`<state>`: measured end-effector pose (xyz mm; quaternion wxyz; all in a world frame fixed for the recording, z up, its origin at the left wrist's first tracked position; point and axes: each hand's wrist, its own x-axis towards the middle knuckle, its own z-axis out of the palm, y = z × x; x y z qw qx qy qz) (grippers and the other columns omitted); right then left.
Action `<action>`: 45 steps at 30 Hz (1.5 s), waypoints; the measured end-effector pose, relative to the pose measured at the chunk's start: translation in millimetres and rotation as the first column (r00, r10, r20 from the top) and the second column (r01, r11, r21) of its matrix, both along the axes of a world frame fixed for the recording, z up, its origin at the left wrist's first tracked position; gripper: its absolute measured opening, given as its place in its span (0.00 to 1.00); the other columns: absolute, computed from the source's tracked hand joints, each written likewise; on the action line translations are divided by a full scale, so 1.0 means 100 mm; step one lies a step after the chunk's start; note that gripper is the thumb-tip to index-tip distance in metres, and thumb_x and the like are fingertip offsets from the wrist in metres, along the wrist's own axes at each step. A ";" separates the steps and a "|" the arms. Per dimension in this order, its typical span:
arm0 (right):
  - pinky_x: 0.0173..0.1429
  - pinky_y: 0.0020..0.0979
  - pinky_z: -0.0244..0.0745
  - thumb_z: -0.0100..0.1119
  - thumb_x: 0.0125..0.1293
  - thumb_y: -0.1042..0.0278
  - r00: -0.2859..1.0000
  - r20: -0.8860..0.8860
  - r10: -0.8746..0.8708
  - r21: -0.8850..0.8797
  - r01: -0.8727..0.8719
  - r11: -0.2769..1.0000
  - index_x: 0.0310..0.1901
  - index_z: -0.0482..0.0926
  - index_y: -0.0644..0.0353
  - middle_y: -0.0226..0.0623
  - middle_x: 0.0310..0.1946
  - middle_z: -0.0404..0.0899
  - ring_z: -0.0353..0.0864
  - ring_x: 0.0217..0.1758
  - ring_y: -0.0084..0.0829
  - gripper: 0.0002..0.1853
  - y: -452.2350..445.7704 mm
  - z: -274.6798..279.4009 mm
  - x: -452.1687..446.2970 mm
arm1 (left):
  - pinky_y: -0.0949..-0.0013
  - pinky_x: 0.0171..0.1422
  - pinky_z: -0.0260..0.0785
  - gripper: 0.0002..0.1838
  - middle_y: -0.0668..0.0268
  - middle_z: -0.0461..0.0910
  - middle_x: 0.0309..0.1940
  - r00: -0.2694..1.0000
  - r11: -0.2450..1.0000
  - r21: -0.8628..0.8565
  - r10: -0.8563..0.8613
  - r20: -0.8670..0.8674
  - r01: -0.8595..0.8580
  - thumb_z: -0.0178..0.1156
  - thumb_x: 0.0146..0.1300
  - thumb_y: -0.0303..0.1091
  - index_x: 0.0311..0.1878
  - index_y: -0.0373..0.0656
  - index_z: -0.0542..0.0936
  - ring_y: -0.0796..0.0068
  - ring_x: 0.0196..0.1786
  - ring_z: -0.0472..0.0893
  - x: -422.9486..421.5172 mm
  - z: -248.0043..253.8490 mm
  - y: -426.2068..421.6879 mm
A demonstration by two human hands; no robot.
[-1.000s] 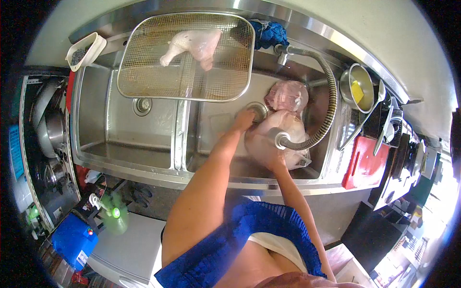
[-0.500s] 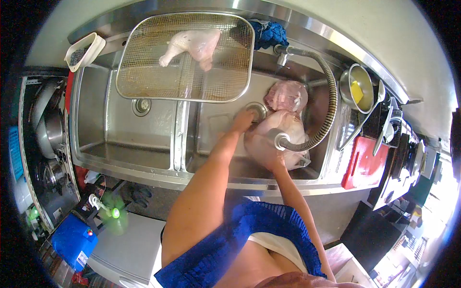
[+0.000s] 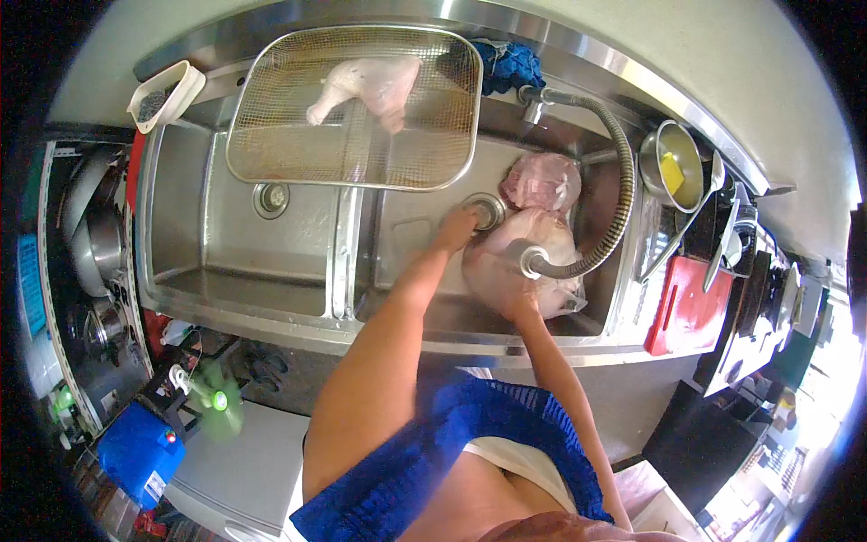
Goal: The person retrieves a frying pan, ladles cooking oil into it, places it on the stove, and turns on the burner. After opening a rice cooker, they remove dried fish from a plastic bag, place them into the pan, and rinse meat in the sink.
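Observation:
Inside the right sink basin lies a clear plastic bag of pale raw poultry (image 3: 553,237), with a second bag of pinker raw meat (image 3: 542,181) touching it on the far side. My right hand (image 3: 518,296) grips the near part of the pale bag, its fingers partly hidden by the spray head (image 3: 531,261) hanging over it. Beside the bag, my left hand (image 3: 461,222) reaches to the drain (image 3: 485,211). Its fingers are curled, and whatever they hold is hidden. A raw chicken leg (image 3: 368,87) rests in a wire mesh basket (image 3: 298,167) across both basins.
A coiled faucet hose (image 3: 623,172) arches over the right basin. On the right counter stand a steel bowl (image 3: 675,140) with something yellow inside and a red cutting board (image 3: 691,307). A blue cloth (image 3: 511,68) is behind the basket; a white container (image 3: 167,98) sits far left.
The whole view has shifted slightly, moving the sink and basket a little to the right. Both hands keep nearly the same places at the drain and bag.

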<state>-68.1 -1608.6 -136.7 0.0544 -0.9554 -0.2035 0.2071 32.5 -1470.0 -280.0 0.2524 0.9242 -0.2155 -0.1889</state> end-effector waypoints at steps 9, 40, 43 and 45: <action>0.70 0.60 0.54 0.54 0.61 0.54 0.995 0.083 -0.060 -0.052 0.065 0.997 0.63 0.67 0.57 0.48 0.63 0.64 0.62 0.66 0.57 0.30 -0.10 0.21 -0.28 | 0.58 0.55 0.74 0.13 0.64 0.77 0.50 0.990 0.990 -0.107 0.103 0.101 -0.092 0.54 0.57 0.28 0.44 0.44 0.82 0.56 0.56 0.72 -0.05 -0.18 0.15; 0.58 0.47 0.70 0.65 0.53 0.74 0.967 0.247 -0.061 0.695 -0.132 0.707 0.57 0.67 0.60 0.52 0.53 0.72 0.73 0.55 0.56 0.28 -0.43 0.93 -0.86 | 0.58 0.52 0.72 0.06 0.58 0.72 0.48 0.848 0.935 -0.351 0.219 0.483 -0.041 0.64 0.52 0.26 0.31 0.39 0.76 0.55 0.50 0.76 -2.10 2.52 0.27; 0.58 0.45 0.71 0.65 0.51 0.76 0.985 0.131 -0.117 0.780 -0.029 0.625 0.57 0.67 0.60 0.51 0.53 0.72 0.73 0.56 0.54 0.29 -0.39 1.12 -0.94 | 0.58 0.52 0.72 0.05 0.58 0.72 0.48 0.791 0.932 -0.352 0.279 0.545 -0.087 0.63 0.52 0.25 0.31 0.39 0.76 0.54 0.51 0.76 -2.17 2.56 0.20; 0.58 0.45 0.71 0.65 0.51 0.76 0.986 0.095 -0.138 0.834 -0.003 0.551 0.57 0.67 0.60 0.51 0.53 0.72 0.73 0.57 0.54 0.29 -0.40 1.16 -0.93 | 0.58 0.53 0.71 0.05 0.58 0.72 0.48 0.794 0.923 -0.372 0.300 0.529 -0.101 0.63 0.51 0.24 0.31 0.39 0.76 0.54 0.51 0.76 -2.20 2.60 0.16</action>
